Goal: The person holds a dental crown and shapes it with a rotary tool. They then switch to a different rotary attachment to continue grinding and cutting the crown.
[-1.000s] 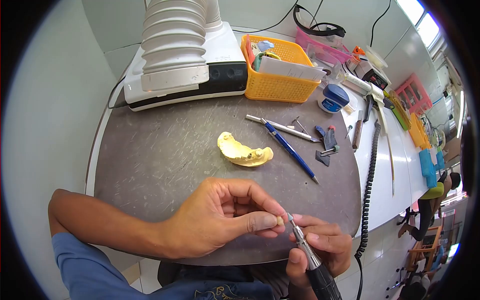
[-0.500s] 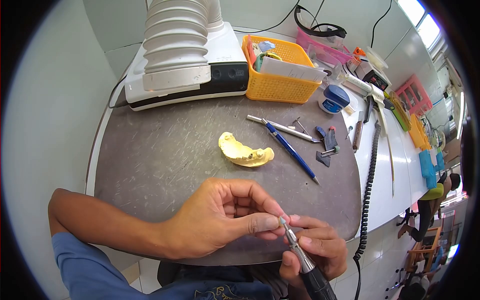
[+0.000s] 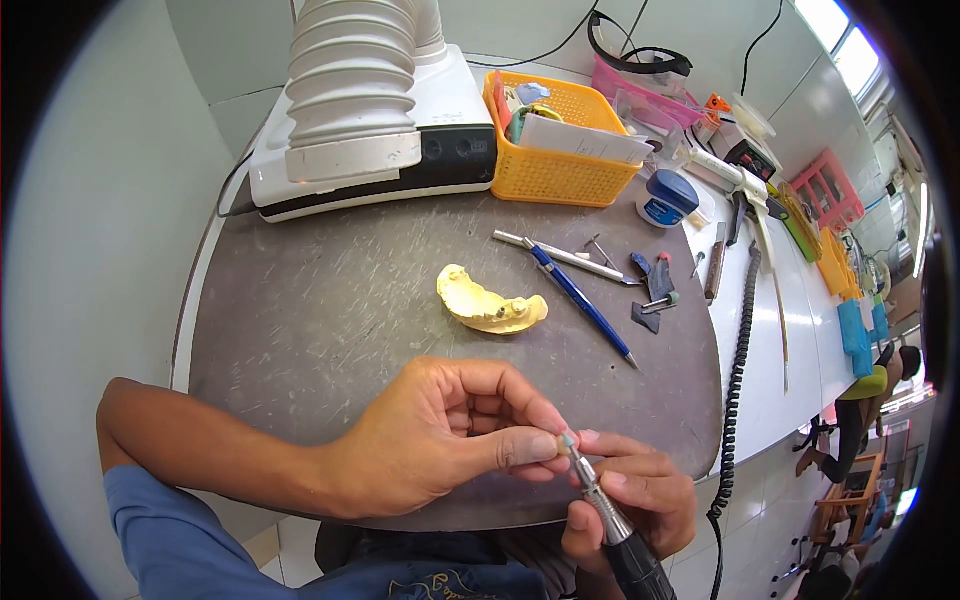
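My left hand (image 3: 430, 445) pinches a small tooth-coloured piece, like a dental crown (image 3: 563, 449), between thumb and forefinger; most of it is hidden. Wrapped around a rotary handpiece (image 3: 606, 512) is my right hand (image 3: 650, 490), its fingertips close to those of the left. The handpiece's pale blue-green bit (image 3: 569, 438) points up and to the left, right at the small piece. Beyond the hands, a yellow plaster dental model (image 3: 492, 308) lies on the grey-brown work mat (image 3: 310, 300).
A blue mechanical pencil (image 3: 585, 305), a craft knife (image 3: 570, 257) and several small burs and dark scraps (image 3: 660, 280) lie right of the model. Behind stand a white hose (image 3: 352, 95), a yellow basket (image 3: 555, 172) and a blue-lidded jar (image 3: 667, 200). A coiled cord (image 3: 738, 380) runs down the right.
The handpiece and my right hand have shifted very slightly to the right and down. My left hand has stayed almost still, and the things on the mat have not moved.
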Motion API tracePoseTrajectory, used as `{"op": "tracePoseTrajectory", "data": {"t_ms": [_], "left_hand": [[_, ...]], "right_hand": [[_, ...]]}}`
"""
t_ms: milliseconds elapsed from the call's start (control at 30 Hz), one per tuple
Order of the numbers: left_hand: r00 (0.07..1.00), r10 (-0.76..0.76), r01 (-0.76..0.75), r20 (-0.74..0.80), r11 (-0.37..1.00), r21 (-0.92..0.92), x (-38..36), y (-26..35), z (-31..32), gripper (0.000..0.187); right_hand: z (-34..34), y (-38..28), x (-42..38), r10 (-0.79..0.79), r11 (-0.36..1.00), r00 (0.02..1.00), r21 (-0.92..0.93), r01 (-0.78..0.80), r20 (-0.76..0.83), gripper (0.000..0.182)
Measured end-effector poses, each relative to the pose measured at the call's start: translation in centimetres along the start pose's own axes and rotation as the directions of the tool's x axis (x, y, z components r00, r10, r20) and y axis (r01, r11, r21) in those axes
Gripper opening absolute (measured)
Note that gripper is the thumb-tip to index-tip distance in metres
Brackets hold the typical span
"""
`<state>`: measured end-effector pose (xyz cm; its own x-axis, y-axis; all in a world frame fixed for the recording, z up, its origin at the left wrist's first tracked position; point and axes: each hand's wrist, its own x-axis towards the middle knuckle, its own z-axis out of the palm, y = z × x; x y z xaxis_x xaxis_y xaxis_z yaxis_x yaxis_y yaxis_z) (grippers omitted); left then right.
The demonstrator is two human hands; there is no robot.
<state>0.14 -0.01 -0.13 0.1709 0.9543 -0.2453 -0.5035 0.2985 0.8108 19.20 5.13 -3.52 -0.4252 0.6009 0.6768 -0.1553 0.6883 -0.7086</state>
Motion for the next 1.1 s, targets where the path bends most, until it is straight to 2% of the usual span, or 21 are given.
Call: {"op": "tracePoseTrajectory", "data": {"t_ms": [67,267,500,567,667,767,867,967,1100], "left_hand": [[1.0,-0.012,0.012,-0.009,1.0,-0.016,-0.03,0.0,0.03,0.011],[1.0,-0.009,0.009,-0.013,1.0,-0.014,-0.05,0.03,0.06,0.011],[1.0,-0.002,0.002,-0.018,1.0,0.0,-0.04,-0.02,0.06,0.01],[1.0,-0.006,0.006,-0.007,1.0,-0.004,0.02,-0.1,-0.04,0.01],[1.0,-0.009,0.009,-0.015,1.0,0.005,0.09,-0.03,0.04,0.01],[1.0,-0.013,0.013,-0.006,1.0,-0.013,0.07,-0.01,0.0,0.01],[1.0,-0.015,0.015,-0.015,1.0,-0.009,0.09,-0.01,0.07,0.011],[1.0,-0.017,0.017,-0.005,1.0,-0.015,0.07,-0.02,-0.01,0.011],[1.0,-0.022,0.021,-0.012,1.0,-0.014,0.08,0.0,0.01,0.011]], "right_hand": [[0.09,0.14,-0.05,0.025,0.999,0.998,0.03,-0.023,-0.053,0.036],[0.22,0.05,-0.09,0.028,0.999,0.998,0.02,-0.027,-0.055,0.037],[0.14,-0.01,-0.07,-0.006,1.0,1.0,-0.028,0.006,-0.005,0.034],[0.4,0.22,-0.09,0.005,1.0,0.997,-0.018,-0.006,-0.074,0.035],[0.03,-0.03,-0.03,-0.006,1.0,1.0,-0.03,0.006,-0.001,0.035],[0.4,0.17,0.04,0.002,1.0,0.998,-0.019,-0.003,-0.069,0.035],[0.04,0.08,-0.04,-0.016,1.0,1.0,-0.017,0.016,-0.002,0.035],[0.37,0.34,-0.05,-0.009,1.0,0.998,-0.022,0.007,-0.069,0.035],[0.14,0.17,-0.02,-0.015,1.0,1.0,-0.019,0.015,-0.01,0.035]]}}
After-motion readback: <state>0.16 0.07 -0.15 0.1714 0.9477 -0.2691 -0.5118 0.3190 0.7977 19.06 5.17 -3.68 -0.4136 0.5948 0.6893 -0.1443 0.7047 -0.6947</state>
